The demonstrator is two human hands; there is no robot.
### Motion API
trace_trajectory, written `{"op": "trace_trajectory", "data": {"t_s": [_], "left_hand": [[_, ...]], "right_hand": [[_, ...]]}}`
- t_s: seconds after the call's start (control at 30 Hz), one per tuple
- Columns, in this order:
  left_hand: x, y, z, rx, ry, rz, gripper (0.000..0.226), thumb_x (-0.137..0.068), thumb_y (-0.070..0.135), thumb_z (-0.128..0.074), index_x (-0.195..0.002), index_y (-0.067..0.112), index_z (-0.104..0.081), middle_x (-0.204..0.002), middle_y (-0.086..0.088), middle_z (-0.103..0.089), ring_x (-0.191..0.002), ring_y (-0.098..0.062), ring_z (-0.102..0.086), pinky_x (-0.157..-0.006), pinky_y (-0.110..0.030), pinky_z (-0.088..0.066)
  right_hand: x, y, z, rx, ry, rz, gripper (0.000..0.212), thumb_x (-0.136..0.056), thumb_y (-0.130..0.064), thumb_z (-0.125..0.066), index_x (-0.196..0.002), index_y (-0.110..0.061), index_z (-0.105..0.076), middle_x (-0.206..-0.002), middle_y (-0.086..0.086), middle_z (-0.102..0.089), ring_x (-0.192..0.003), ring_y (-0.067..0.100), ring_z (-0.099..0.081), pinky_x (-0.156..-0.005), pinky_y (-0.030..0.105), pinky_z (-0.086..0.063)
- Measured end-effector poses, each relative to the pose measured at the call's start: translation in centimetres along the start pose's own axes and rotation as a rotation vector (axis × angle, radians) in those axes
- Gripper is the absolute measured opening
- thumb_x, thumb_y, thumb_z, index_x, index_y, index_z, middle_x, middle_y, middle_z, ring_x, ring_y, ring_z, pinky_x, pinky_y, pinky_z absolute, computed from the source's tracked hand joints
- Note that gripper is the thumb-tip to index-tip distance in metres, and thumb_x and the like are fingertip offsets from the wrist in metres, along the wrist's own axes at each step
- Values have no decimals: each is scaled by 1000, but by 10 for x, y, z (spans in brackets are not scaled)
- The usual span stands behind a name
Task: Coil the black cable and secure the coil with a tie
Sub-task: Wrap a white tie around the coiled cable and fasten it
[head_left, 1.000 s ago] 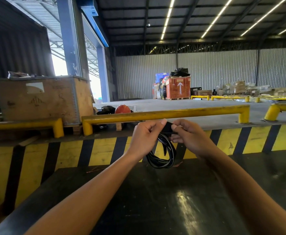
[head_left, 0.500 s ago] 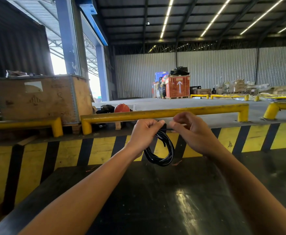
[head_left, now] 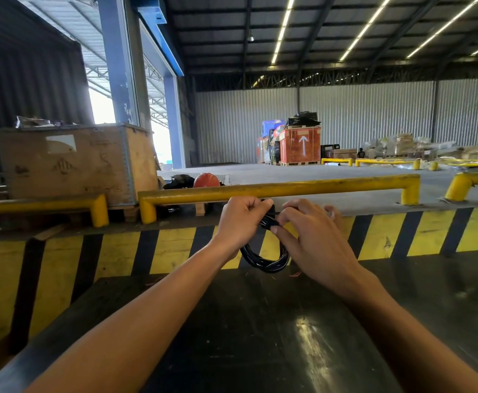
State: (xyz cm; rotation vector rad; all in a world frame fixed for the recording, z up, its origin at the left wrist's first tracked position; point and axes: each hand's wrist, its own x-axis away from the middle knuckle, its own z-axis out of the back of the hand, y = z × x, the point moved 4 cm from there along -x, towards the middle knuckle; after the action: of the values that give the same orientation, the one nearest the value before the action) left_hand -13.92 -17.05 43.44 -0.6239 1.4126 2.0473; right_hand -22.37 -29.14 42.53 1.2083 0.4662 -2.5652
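Closing back in, your right hand (head_left: 314, 236) has returned to the coil after lifting clear of it half a second ago, and its fingertips now pinch the dark bundle at the top of the black cable (head_left: 266, 262). Your left hand (head_left: 242, 222) stays clamped on that same gathered top, just to the 9 o'clock side of the right. That suggests the wrapping of the tie (head_left: 270, 219) is under way again, though whether it is fastened is hidden between your fingers. The coil hangs in the air above the dark table (head_left: 260, 336), its loop drooping toward 6 o'clock from your hands. By count: one coil of several turns, one tie, two hands, both on it. At 12 o'clock behind runs one yellow rail (head_left: 274, 188).
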Motion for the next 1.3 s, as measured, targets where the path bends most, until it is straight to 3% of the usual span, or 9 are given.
{"op": "trace_trajectory", "data": {"t_s": [0.13, 0.3, 0.43, 0.53, 0.7, 0.9, 1.03, 1.13, 1.3], "left_hand": [[5, 5, -2, -81, 8, -88, 42, -93, 28, -57, -53, 15, -57, -49, 3, -49, -45, -9, -42, -55, -32, -41], [14, 12, -11, -115, -37, -197, 45, -95, 34, -52, -62, 4, -57, -54, -9, -49, -49, -9, -42, -54, -24, -37], [21, 5, -19, -147, -78, -243, 53, -97, 46, -40, -69, 5, -58, -62, -14, -60, -58, -23, -57, -60, -40, -50], [25, 3, -23, -142, -119, -286, 54, -98, 46, -35, -76, 5, -62, -68, -19, -65, -65, -31, -61, -65, -51, -48], [30, 9, -24, -186, -170, -328, 46, -100, 36, -38, -67, 8, -55, -57, -12, -53, -54, -22, -49, -56, -41, -39], [37, -8, -29, -178, -269, -242, 51, -100, 37, -40, -67, 2, -55, -59, -19, -52, -51, -19, -46, -52, -31, -36], [39, -24, -32, -187, -319, -157, 56, -98, 43, -41, -68, -1, -56, -59, -21, -51, -51, -25, -47, -51, -32, -37], [44, -31, -33, -236, -348, -120, 48, -97, 43, -43, -72, 4, -57, -62, -14, -52, -54, -22, -49, -52, -24, -39], [50, -39, -35, -138, -313, 28, 27, -90, 44, -56, -88, 17, -60, -68, 3, -56, -56, -7, -52, -53, -21, -44]], "right_hand": [[-1, 9, -2, -119, 55, 0, 10, -90, -28, -56, -92, -22, -63, -121, -3, -55, -110, 11, -49, -105, 47, -29], [1, 27, -5, -532, 49, -171, 8, -88, -17, -58, -81, -14, -60, -104, -4, -55, -95, 5, -52, -71, 1, -41], [5, 35, -10, -579, 62, -181, 10, -89, -16, -57, -79, -17, -60, -98, -9, -57, -93, 6, -54, -72, 4, -42], [8, 43, -19, -633, 57, -219, 11, -89, -18, -56, -83, -14, -65, -94, -2, -65, -89, 15, -59, -77, 27, -48], [17, 43, -27, -747, 45, -244, 15, -90, -14, -56, -76, -15, -62, -65, -8, -57, -63, 3, -51, -63, 23, -41], [32, 44, -41, -919, 38, -327, 9, -86, -4, -59, -81, -11, -56, -75, 1, -60, -67, -3, -59, -63, 11, -47], [43, 49, -54, -936, -133, -470, 21, -86, -12, -60, -106, -10, -58, -87, 4, -65, -80, 10, -63, -73, 24, -48], [52, 49, -58, -874, -274, -431, 13, -88, -14, -57, -93, -8, -68, -89, 15, -68, -81, 21, -62, -78, 34, -48], [61, 53, -59, -833, -131, -406, 13, -87, -13, -59, -87, -6, -69, -84, 15, -69, -79, 23, -64, -73, 31, -50]]}}
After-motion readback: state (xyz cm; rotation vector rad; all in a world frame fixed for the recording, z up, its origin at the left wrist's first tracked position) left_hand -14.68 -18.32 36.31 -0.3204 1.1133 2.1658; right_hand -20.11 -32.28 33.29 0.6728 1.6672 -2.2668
